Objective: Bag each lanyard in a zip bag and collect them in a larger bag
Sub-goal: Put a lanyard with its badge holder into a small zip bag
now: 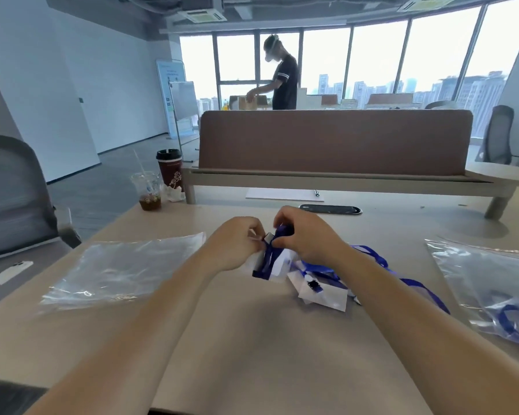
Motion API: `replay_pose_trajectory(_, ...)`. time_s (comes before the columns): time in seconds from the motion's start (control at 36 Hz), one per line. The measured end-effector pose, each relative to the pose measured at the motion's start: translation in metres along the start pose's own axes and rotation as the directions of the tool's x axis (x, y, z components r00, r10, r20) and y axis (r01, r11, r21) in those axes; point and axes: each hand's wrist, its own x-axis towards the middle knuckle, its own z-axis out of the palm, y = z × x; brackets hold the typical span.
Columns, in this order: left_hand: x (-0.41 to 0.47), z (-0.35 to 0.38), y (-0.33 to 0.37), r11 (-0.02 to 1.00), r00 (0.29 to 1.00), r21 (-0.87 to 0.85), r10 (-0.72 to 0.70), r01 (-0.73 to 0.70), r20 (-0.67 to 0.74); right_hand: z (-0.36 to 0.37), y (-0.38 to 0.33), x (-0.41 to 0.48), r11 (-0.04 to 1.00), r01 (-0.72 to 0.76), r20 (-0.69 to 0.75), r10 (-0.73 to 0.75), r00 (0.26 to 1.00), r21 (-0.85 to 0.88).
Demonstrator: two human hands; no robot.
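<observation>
Left hand [237,245] pinches a small zip bag [282,261]. Right hand [307,235] pinches a blue lanyard [268,256] at its mouth.

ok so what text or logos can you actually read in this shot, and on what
No text here is legible.
Red cup: white emblem, no readable words.
Clear cup: blue print, blurred.
Banner by the far wall: lines of text, too small.
Lanyard cards: no print visible.
</observation>
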Motion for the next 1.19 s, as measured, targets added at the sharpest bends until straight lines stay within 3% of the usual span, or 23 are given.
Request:
replay_pose_trajectory(0.25, -0.019, -0.04, -0.043, 0.976, 0.995, -0.209, -0.037, 0.056, 0.092, 0.032, -0.028, 0.026, 0.995, 0.098, 0.107, -0.099, 0.989, 0.011)
replay_pose_trajectory(0.36, -0.022, -0.044, -0.06, 0.978, 0.99, -0.171, -0.107, 0.121, 0.088, 0.049, -0.038, 0.037, 0.994, 0.08, 0.179, -0.092, 0.98, 0.071)
replay_pose_trajectory(0.64, -0.024, -0.044, -0.096, 0.925, 0.938, -0.164, -0.346, 0.341, -0.001, 0.08, -0.051, 0.06, 0.991, 0.065, 0.212, -0.089, 0.973, 0.12)
replay_pose_trajectory(0.75, -0.02, -0.041, -0.108, 0.88, 0.907, -0.27, -0.418, 0.391, -0.048, 0.087, -0.045, 0.07, 0.992, 0.017, 0.192, -0.04, 0.981, 0.121)
replay_pose_trajectory(0.81, -0.018, -0.04, -0.115, 0.875, 0.888, -0.229, -0.454, 0.427, -0.075, 0.091, -0.04, 0.075, 0.993, -0.023, 0.17, 0.003, 0.985, 0.117)
replay_pose_trajectory(0.94, -0.009, -0.026, -0.135, 0.876, 0.88, 0.086, -0.469, 0.474, -0.073, 0.099, -0.024, 0.086, 0.983, -0.155, 0.139, 0.14, 0.98, 0.101)
replay_pose_trajectory(1.19, 0.004, 0.001, -0.147, 0.823, 0.862, 0.276, -0.504, 0.495, -0.044, 0.11, -0.013, 0.093, 0.962, -0.245, 0.116, 0.232, 0.966, 0.118)
